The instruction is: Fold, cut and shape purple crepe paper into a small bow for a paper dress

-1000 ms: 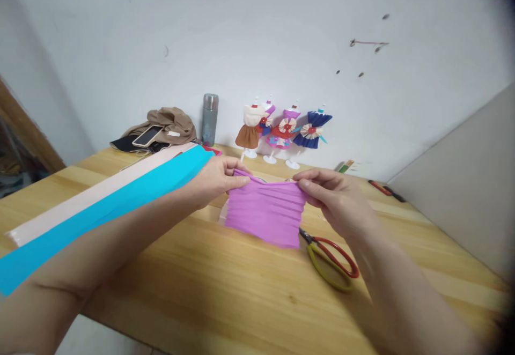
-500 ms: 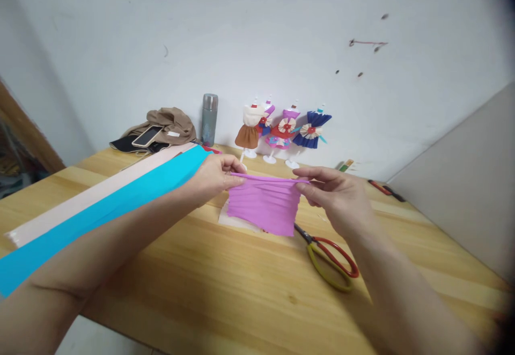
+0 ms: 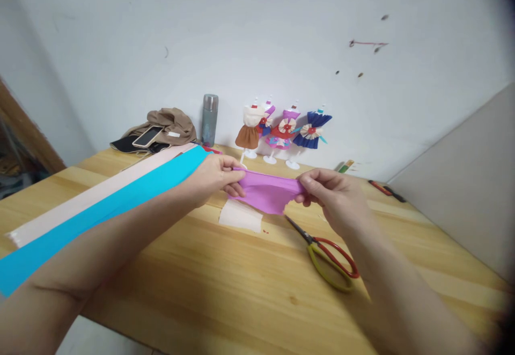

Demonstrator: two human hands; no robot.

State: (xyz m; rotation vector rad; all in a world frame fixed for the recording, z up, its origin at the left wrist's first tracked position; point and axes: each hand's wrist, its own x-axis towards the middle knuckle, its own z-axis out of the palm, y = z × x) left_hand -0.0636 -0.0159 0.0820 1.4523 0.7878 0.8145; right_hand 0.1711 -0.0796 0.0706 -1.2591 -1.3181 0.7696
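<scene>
A piece of purple crepe paper [image 3: 267, 193] is stretched between my two hands above the table, its upper edge folded into a band. My left hand [image 3: 225, 175] pinches the left end, thumb on top and fingers beneath. At the right end, my right hand [image 3: 325, 189] grips the folded edge between thumb and fingers. Below the purple paper lies a small cream paper piece [image 3: 240, 217]. Scissors [image 3: 322, 253] with one red and one yellow handle loop rest near my right wrist, their tips pointing toward the paper.
Long blue [image 3: 120, 199] and pale pink paper strips [image 3: 80, 199] lie under and beside my left arm. Small dress forms in paper dresses [image 3: 314, 130], a flask [image 3: 210, 121], a cap [image 3: 173, 121] and a phone [image 3: 147, 136] stand or lie along the wall. Red-and-black pliers-like handles [image 3: 386, 190] lie far right.
The purple paper's lower edge has swung up and away, uncovering more of the cream piece and the scissor tips. My fingers have curled further under the folded edge.
</scene>
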